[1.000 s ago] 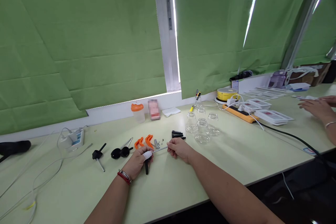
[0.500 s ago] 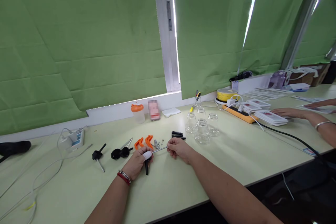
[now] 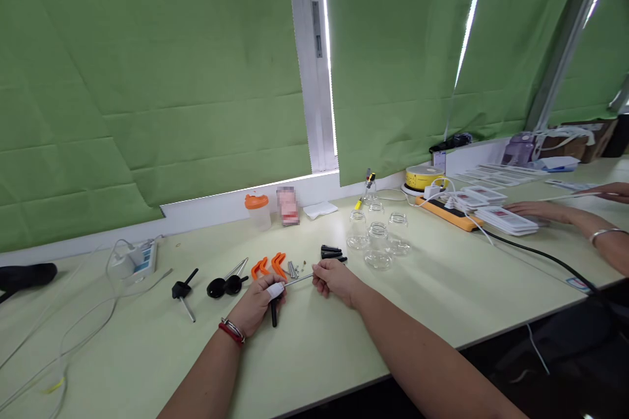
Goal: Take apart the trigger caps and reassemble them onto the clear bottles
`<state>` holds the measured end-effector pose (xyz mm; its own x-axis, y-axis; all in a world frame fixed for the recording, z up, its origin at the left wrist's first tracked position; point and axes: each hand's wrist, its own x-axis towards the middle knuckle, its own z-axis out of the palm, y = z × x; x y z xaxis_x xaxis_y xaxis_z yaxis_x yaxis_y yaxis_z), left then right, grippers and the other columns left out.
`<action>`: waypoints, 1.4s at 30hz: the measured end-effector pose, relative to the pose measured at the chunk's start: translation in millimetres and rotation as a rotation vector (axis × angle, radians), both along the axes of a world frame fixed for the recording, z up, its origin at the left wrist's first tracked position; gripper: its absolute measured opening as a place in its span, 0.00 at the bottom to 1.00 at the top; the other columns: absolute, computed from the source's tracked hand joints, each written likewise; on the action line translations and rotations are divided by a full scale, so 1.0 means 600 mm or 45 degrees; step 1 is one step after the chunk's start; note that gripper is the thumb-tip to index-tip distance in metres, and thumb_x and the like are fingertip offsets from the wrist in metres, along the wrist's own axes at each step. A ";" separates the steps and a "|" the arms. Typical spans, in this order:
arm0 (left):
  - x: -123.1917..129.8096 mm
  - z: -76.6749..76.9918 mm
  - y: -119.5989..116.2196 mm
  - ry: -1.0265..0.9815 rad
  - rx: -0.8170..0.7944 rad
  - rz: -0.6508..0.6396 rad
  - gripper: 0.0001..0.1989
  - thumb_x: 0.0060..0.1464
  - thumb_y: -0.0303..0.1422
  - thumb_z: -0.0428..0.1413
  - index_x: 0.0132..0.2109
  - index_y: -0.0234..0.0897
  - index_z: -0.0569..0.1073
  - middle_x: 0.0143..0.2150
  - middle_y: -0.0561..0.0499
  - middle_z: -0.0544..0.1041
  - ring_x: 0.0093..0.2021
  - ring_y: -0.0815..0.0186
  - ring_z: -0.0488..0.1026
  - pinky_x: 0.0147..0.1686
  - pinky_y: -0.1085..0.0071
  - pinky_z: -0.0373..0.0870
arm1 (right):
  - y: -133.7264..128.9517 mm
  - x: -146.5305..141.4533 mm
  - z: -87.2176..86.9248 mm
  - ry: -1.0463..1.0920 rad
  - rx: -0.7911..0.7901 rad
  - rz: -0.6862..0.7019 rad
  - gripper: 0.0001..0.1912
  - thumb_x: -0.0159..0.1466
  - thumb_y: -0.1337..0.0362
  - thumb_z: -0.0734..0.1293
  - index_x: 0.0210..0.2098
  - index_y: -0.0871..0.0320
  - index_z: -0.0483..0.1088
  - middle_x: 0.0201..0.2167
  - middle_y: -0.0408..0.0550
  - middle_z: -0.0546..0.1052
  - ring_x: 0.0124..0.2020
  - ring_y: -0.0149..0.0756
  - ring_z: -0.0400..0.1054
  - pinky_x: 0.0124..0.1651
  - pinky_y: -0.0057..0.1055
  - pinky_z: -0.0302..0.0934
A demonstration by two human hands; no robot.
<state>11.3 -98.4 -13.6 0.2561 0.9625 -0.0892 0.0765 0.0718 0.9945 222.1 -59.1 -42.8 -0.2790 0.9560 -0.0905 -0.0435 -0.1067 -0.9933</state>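
Stretching between both hands over the bench, the thin metal rod has its left end in the closed fingers of the left hand, at something white, and its right end pinched in those of the right hand. A black handle sticks out nearward below the left fingers. Just beyond lie orange clips, with black round parts to the left and black toothed pieces and clear glass jars to the right.
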 end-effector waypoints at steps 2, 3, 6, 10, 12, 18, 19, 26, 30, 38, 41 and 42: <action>0.000 0.000 0.000 0.006 0.004 0.000 0.10 0.48 0.38 0.59 0.34 0.37 0.70 0.29 0.51 0.71 0.27 0.66 0.69 0.30 0.69 0.60 | -0.001 0.000 0.002 0.015 0.007 0.001 0.11 0.64 0.63 0.62 0.26 0.60 0.63 0.21 0.42 0.71 0.16 0.24 0.62 0.15 0.21 0.55; 0.000 0.000 0.001 0.005 0.006 0.002 0.10 0.48 0.38 0.59 0.34 0.37 0.70 0.29 0.51 0.71 0.27 0.66 0.69 0.30 0.69 0.60 | -0.002 0.000 0.003 0.021 0.011 0.003 0.09 0.63 0.64 0.63 0.27 0.60 0.63 0.22 0.41 0.71 0.16 0.24 0.62 0.15 0.21 0.55; -0.001 -0.001 0.001 0.009 0.008 0.001 0.10 0.48 0.38 0.59 0.34 0.37 0.70 0.29 0.52 0.71 0.28 0.66 0.69 0.30 0.69 0.60 | -0.003 -0.001 0.003 0.025 0.018 0.008 0.08 0.62 0.65 0.64 0.27 0.60 0.63 0.22 0.40 0.71 0.16 0.24 0.62 0.15 0.21 0.54; -0.002 -0.003 0.002 -0.003 0.002 -0.016 0.10 0.48 0.37 0.59 0.35 0.38 0.70 0.29 0.52 0.71 0.27 0.66 0.69 0.29 0.69 0.60 | -0.004 -0.001 0.003 0.005 0.018 0.006 0.10 0.63 0.65 0.62 0.26 0.60 0.63 0.20 0.41 0.70 0.15 0.24 0.60 0.15 0.21 0.54; -0.002 -0.004 0.002 0.000 0.000 -0.014 0.10 0.47 0.38 0.59 0.35 0.38 0.70 0.29 0.52 0.71 0.27 0.66 0.69 0.30 0.68 0.60 | -0.004 -0.002 0.003 -0.006 0.013 0.007 0.12 0.64 0.65 0.62 0.25 0.61 0.63 0.19 0.41 0.70 0.15 0.24 0.60 0.15 0.21 0.54; -0.001 -0.001 0.002 0.018 0.008 -0.009 0.10 0.47 0.38 0.59 0.34 0.38 0.70 0.29 0.51 0.72 0.28 0.64 0.70 0.31 0.67 0.61 | -0.001 -0.002 0.001 0.008 -0.005 -0.003 0.14 0.64 0.58 0.63 0.25 0.60 0.63 0.20 0.42 0.70 0.16 0.24 0.61 0.15 0.21 0.54; -0.001 -0.001 0.002 0.016 0.007 -0.011 0.10 0.48 0.38 0.59 0.34 0.38 0.70 0.29 0.51 0.72 0.28 0.64 0.70 0.31 0.67 0.61 | 0.000 -0.001 0.001 0.017 -0.005 -0.005 0.13 0.64 0.59 0.63 0.26 0.60 0.63 0.21 0.41 0.70 0.16 0.24 0.61 0.15 0.21 0.54; -0.005 -0.009 0.006 0.007 0.010 -0.021 0.10 0.48 0.38 0.58 0.35 0.38 0.69 0.30 0.51 0.73 0.28 0.64 0.70 0.29 0.69 0.60 | 0.003 0.002 -0.004 0.047 0.018 0.017 0.07 0.60 0.66 0.65 0.27 0.60 0.62 0.21 0.41 0.71 0.16 0.24 0.61 0.15 0.22 0.55; -0.006 -0.012 0.008 0.052 0.014 -0.019 0.11 0.47 0.39 0.59 0.36 0.38 0.70 0.29 0.51 0.72 0.28 0.63 0.70 0.31 0.67 0.60 | 0.004 0.001 -0.008 0.028 0.013 0.015 0.09 0.61 0.64 0.65 0.26 0.60 0.63 0.20 0.42 0.71 0.16 0.25 0.62 0.15 0.22 0.55; -0.012 -0.011 0.005 0.087 0.077 -0.075 0.17 0.37 0.26 0.63 0.38 0.38 0.71 0.33 0.51 0.72 0.35 0.64 0.70 0.38 0.67 0.62 | 0.008 0.000 -0.012 0.010 0.000 -0.003 0.12 0.61 0.61 0.65 0.25 0.60 0.63 0.19 0.42 0.70 0.16 0.25 0.62 0.15 0.21 0.54; -0.014 -0.013 0.006 0.050 0.071 -0.080 0.16 0.39 0.26 0.63 0.39 0.38 0.71 0.34 0.51 0.71 0.34 0.65 0.68 0.36 0.69 0.62 | 0.009 0.001 -0.010 0.021 -0.011 0.004 0.12 0.62 0.61 0.65 0.25 0.60 0.63 0.19 0.42 0.70 0.16 0.25 0.62 0.15 0.21 0.54; -0.014 -0.014 0.006 0.041 0.072 -0.079 0.15 0.40 0.26 0.63 0.39 0.38 0.71 0.34 0.51 0.71 0.34 0.66 0.68 0.35 0.70 0.62 | 0.008 0.001 -0.009 0.028 -0.014 0.009 0.12 0.62 0.61 0.64 0.25 0.60 0.63 0.20 0.42 0.70 0.16 0.25 0.62 0.15 0.21 0.54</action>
<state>2.7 -94.6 -22.0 0.3132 0.9487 -0.0441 0.1106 0.0096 0.9938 222.9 -54.1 -48.2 -0.2875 0.9531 -0.0946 -0.0642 -0.1177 -0.9910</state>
